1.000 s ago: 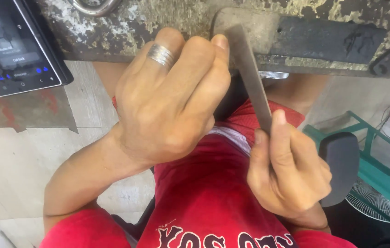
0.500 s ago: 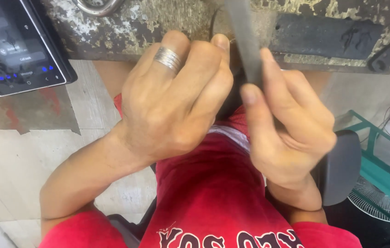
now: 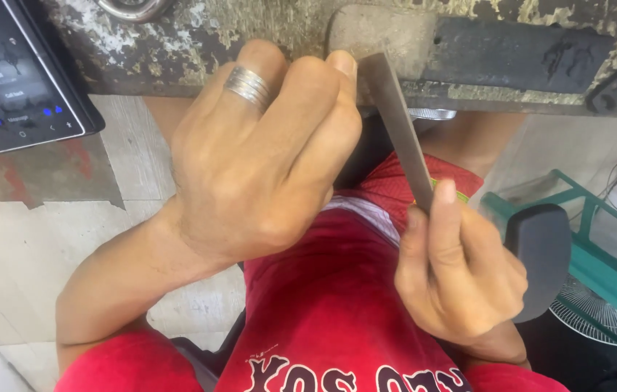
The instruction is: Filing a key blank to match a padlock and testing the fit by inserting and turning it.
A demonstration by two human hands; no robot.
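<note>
A flat grey metal file [image 3: 397, 129] runs from the worn bench edge down toward my lap. My right hand [image 3: 461, 272] is closed around its lower end, index finger laid along the blade. My left hand [image 3: 265, 156], with a silver ring on one finger, is curled at the bench edge beside the file's upper end, thumb tip touching the bench. What the left fingers pinch is hidden behind the hand. The file's tip rests against a grey metal block [image 3: 381, 36] on the bench.
A worn, paint-flaked workbench [image 3: 236, 36] spans the top. A dark touchscreen device [image 3: 14, 76] sits at upper left. A metal ring [image 3: 134, 9] lies on the bench. A black chair armrest [image 3: 541, 254], green frame [image 3: 599, 268] and fan [image 3: 599, 319] stand at right.
My right hand pushed the file up toward the bench half a second ago, then drew it back down toward my lap. My left hand stayed at the bench edge.
</note>
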